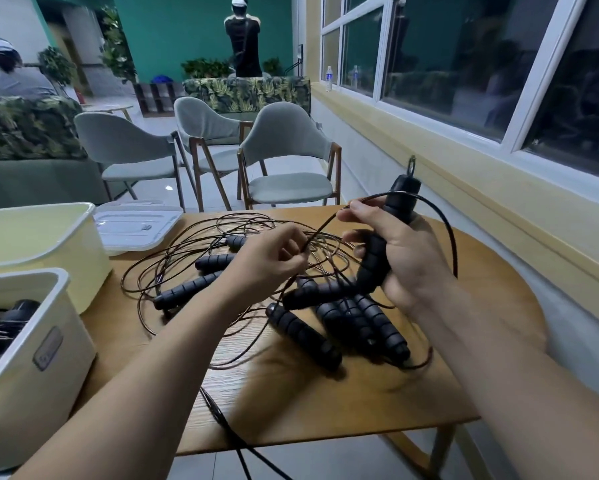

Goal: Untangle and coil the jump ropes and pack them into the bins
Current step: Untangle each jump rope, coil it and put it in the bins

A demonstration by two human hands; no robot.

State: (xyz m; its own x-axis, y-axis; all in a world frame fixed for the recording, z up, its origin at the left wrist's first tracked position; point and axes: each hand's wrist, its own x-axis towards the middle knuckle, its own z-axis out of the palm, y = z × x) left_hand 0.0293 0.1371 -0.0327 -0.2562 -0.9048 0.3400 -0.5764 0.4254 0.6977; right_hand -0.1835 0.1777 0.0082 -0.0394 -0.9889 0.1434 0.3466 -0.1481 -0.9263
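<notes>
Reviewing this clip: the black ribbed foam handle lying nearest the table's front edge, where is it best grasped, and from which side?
Probably mid-length on the black ribbed foam handle, coming from above and the left: it lies flat on the wooden table, the ribs give purchase, and other handles crowd its right side.

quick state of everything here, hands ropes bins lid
left hand, pinching the cord
right hand, gripping black handles, raised above the table
rope pile, tangled, loose on the table
near bin, open, ropes inside
far bin, open, floor hidden
lid, off, flat on the table beside the far bin
</notes>
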